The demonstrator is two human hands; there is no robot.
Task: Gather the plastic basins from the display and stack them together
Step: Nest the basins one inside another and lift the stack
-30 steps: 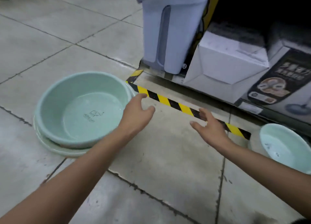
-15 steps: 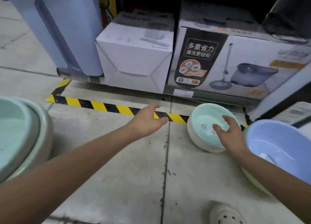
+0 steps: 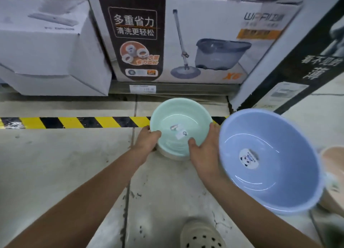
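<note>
A small mint-green basin point(image 3: 178, 117) sits on the tiled floor in front of the shelf, nested in a pale one whose rim shows beneath it. My left hand point(image 3: 148, 138) grips its left rim, thumb inside. My right hand point(image 3: 203, 150) grips the near right rim, thumb inside too. To the right a larger light-blue basin point(image 3: 270, 162) with a panda sticker leans tilted, its rim touching my right hand's back. A beige basin point(image 3: 333, 165) peeks out behind the blue one at the right edge.
Boxed mop sets point(image 3: 186, 37) and a white carton point(image 3: 50, 48) line the low shelf behind the basins. A tall box point(image 3: 290, 61) leans at the right. Yellow-black hazard tape point(image 3: 74, 122) runs across the floor. My shoe point(image 3: 202, 234) is at the bottom centre.
The view swung right, away from the large green basin stack. Both hands reached forward and took hold of the small mint-green basin's rim.
</note>
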